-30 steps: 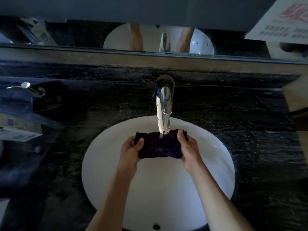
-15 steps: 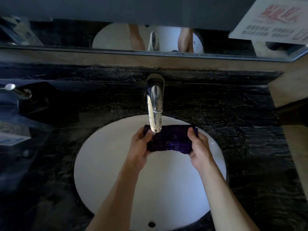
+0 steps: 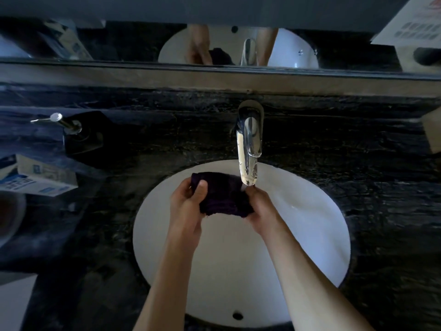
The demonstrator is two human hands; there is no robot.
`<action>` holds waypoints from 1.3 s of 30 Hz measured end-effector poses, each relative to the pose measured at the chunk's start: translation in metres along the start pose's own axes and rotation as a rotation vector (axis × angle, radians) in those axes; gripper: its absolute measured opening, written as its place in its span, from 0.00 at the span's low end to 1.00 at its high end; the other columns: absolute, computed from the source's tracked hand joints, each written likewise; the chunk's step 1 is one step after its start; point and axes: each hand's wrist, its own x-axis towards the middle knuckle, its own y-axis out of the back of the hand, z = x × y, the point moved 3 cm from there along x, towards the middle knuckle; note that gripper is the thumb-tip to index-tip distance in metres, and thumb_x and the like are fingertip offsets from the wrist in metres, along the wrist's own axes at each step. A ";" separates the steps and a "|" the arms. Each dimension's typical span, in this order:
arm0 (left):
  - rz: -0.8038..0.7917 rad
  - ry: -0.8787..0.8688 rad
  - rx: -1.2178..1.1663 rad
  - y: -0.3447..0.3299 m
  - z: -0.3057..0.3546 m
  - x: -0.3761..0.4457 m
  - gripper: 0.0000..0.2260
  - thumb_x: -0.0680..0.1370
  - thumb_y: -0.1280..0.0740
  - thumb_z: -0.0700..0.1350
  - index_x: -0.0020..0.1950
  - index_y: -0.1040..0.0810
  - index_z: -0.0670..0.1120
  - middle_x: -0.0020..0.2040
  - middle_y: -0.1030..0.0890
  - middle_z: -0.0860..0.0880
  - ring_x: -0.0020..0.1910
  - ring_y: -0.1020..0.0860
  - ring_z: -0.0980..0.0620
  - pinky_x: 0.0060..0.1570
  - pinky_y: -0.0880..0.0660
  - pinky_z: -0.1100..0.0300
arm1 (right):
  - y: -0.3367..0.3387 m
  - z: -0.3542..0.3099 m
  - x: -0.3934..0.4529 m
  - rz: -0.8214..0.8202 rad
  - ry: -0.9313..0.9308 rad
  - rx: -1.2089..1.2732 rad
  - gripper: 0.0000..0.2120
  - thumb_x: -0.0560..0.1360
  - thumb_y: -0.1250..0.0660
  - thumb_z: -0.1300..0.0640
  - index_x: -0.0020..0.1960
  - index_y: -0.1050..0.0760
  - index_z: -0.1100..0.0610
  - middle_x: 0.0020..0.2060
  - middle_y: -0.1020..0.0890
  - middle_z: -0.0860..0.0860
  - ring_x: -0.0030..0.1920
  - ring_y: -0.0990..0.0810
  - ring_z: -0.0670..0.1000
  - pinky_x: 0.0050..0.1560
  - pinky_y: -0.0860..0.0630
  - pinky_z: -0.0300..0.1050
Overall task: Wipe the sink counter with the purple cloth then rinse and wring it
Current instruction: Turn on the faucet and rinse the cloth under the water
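Both hands, left hand (image 3: 188, 206) and right hand (image 3: 263, 211), are gripping the purple cloth (image 3: 220, 197) over the white sink (image 3: 310, 235) in the dark bench (image 3: 381, 187), under the tap (image 3: 248, 149).

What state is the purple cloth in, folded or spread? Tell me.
Folded: the purple cloth is bunched into a compact wad between the left hand and right hand, below the faucet.

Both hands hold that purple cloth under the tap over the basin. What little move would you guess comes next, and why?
Probably a twist: the left hand and right hand grip opposite ends of the bunched purple cloth beneath the faucet, over the sink.
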 end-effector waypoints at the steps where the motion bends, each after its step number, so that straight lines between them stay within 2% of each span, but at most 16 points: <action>1: 0.029 0.011 -0.015 0.005 -0.002 0.000 0.08 0.82 0.35 0.40 0.59 0.19 0.41 0.51 0.14 0.42 0.49 0.14 0.44 0.44 0.17 0.51 | -0.003 0.000 0.002 -0.011 -0.012 0.012 0.17 0.80 0.35 0.58 0.66 0.22 0.63 0.58 0.15 0.63 0.56 0.14 0.64 0.52 0.16 0.60; 3: 0.079 0.035 -0.029 0.017 -0.008 0.002 0.09 0.83 0.35 0.41 0.59 0.19 0.41 0.52 0.13 0.42 0.51 0.14 0.44 0.43 0.17 0.53 | -0.006 -0.006 -0.001 -0.005 -0.002 0.004 0.15 0.77 0.36 0.64 0.63 0.21 0.64 0.52 0.15 0.63 0.44 0.14 0.64 0.36 0.18 0.53; 5: 0.108 0.070 -0.029 0.026 -0.015 0.006 0.08 0.83 0.35 0.41 0.58 0.18 0.41 0.51 0.13 0.42 0.51 0.14 0.44 0.44 0.18 0.53 | -0.003 -0.014 -0.008 0.004 0.042 -0.042 0.09 0.79 0.36 0.63 0.56 0.20 0.62 0.44 0.16 0.61 0.37 0.16 0.61 0.32 0.22 0.51; 7: 0.109 0.120 -0.036 0.026 -0.024 0.012 0.08 0.83 0.35 0.41 0.58 0.18 0.42 0.52 0.13 0.42 0.52 0.15 0.44 0.46 0.18 0.51 | 0.003 -0.022 -0.015 -0.014 0.101 -0.046 0.08 0.83 0.35 0.56 0.53 0.20 0.60 0.45 0.13 0.60 0.42 0.13 0.62 0.39 0.18 0.58; 11: 0.072 0.219 -0.067 0.002 -0.045 0.024 0.08 0.83 0.36 0.40 0.58 0.19 0.41 0.54 0.14 0.40 0.53 0.15 0.41 0.49 0.18 0.48 | 0.022 -0.036 -0.035 -0.027 0.180 -0.039 0.16 0.85 0.38 0.49 0.60 0.21 0.61 0.53 0.13 0.60 0.54 0.13 0.62 0.55 0.17 0.64; 15: -0.018 0.312 -0.118 -0.030 -0.062 0.028 0.09 0.83 0.36 0.41 0.57 0.19 0.38 0.55 0.15 0.36 0.52 0.16 0.38 0.46 0.18 0.47 | 0.053 -0.040 -0.051 0.118 0.241 -0.011 0.15 0.83 0.36 0.48 0.62 0.21 0.58 0.54 0.12 0.57 0.54 0.13 0.59 0.54 0.16 0.59; 18: -0.104 0.341 -0.151 -0.050 -0.069 0.026 0.10 0.84 0.38 0.41 0.55 0.18 0.40 0.54 0.15 0.37 0.48 0.15 0.40 0.41 0.18 0.48 | 0.074 -0.039 -0.056 0.220 0.276 0.037 0.18 0.82 0.34 0.47 0.67 0.23 0.57 0.58 0.14 0.57 0.57 0.14 0.59 0.57 0.17 0.60; 20: -0.134 0.333 -0.176 -0.056 -0.070 0.026 0.10 0.84 0.39 0.41 0.55 0.18 0.42 0.53 0.15 0.39 0.48 0.16 0.40 0.40 0.19 0.49 | 0.080 -0.038 -0.058 0.233 0.283 0.105 0.17 0.83 0.35 0.48 0.66 0.23 0.58 0.58 0.14 0.58 0.57 0.14 0.59 0.58 0.17 0.60; 24: -0.176 0.332 -0.282 -0.058 -0.072 0.028 0.11 0.84 0.39 0.46 0.63 0.23 0.46 0.59 0.17 0.40 0.54 0.19 0.40 0.50 0.22 0.42 | 0.059 -0.027 -0.056 0.132 0.247 0.185 0.16 0.84 0.39 0.48 0.64 0.24 0.56 0.57 0.14 0.57 0.56 0.14 0.59 0.55 0.18 0.59; 27: -0.107 0.390 -0.267 -0.061 -0.077 0.032 0.14 0.84 0.40 0.55 0.68 0.29 0.52 0.62 0.19 0.40 0.55 0.19 0.39 0.50 0.22 0.41 | 0.025 -0.015 -0.055 0.090 0.369 -0.018 0.08 0.84 0.38 0.52 0.57 0.23 0.54 0.50 0.14 0.53 0.50 0.17 0.53 0.48 0.21 0.45; 30: -0.038 0.436 -0.241 -0.066 -0.080 0.033 0.24 0.83 0.44 0.62 0.68 0.28 0.45 0.60 0.20 0.36 0.51 0.17 0.41 0.44 0.18 0.48 | -0.003 -0.003 -0.057 0.064 0.528 -0.333 0.07 0.82 0.34 0.50 0.58 0.23 0.50 0.54 0.17 0.50 0.55 0.19 0.48 0.54 0.24 0.37; 32: -0.122 0.406 -0.286 -0.068 -0.077 0.033 0.28 0.82 0.44 0.66 0.55 0.23 0.41 0.48 0.22 0.38 0.43 0.19 0.44 0.40 0.21 0.53 | -0.016 0.002 -0.055 0.135 0.636 -0.662 0.19 0.76 0.35 0.42 0.61 0.23 0.51 0.61 0.22 0.51 0.62 0.26 0.51 0.63 0.28 0.42; 34: -0.180 0.356 -0.247 -0.075 -0.070 0.027 0.24 0.81 0.45 0.63 0.43 0.24 0.45 0.39 0.26 0.46 0.38 0.25 0.49 0.37 0.29 0.58 | -0.023 0.002 -0.050 0.254 0.660 -0.876 0.25 0.74 0.36 0.41 0.65 0.22 0.55 0.65 0.27 0.52 0.64 0.32 0.54 0.63 0.33 0.48; 36: -0.225 0.276 -0.168 -0.085 -0.059 0.022 0.15 0.76 0.40 0.57 0.37 0.25 0.48 0.34 0.27 0.50 0.34 0.28 0.54 0.36 0.35 0.60 | -0.029 -0.003 -0.043 0.339 0.698 -0.943 0.20 0.75 0.33 0.45 0.62 0.21 0.56 0.62 0.25 0.53 0.60 0.31 0.56 0.59 0.33 0.49; 38: -0.155 0.359 -0.231 -0.086 -0.061 0.021 0.11 0.75 0.32 0.53 0.38 0.28 0.49 0.30 0.27 0.53 0.31 0.27 0.56 0.36 0.33 0.62 | -0.034 -0.009 -0.036 0.408 0.713 -0.942 0.15 0.75 0.30 0.48 0.57 0.20 0.57 0.54 0.19 0.53 0.54 0.26 0.56 0.55 0.27 0.49; 39: -0.070 0.400 -0.199 -0.081 -0.066 0.022 0.10 0.79 0.35 0.50 0.39 0.28 0.49 0.30 0.27 0.53 0.30 0.27 0.56 0.35 0.31 0.62 | -0.034 -0.012 -0.032 0.434 0.678 -0.920 0.14 0.76 0.30 0.48 0.55 0.20 0.57 0.50 0.17 0.54 0.51 0.23 0.57 0.53 0.24 0.49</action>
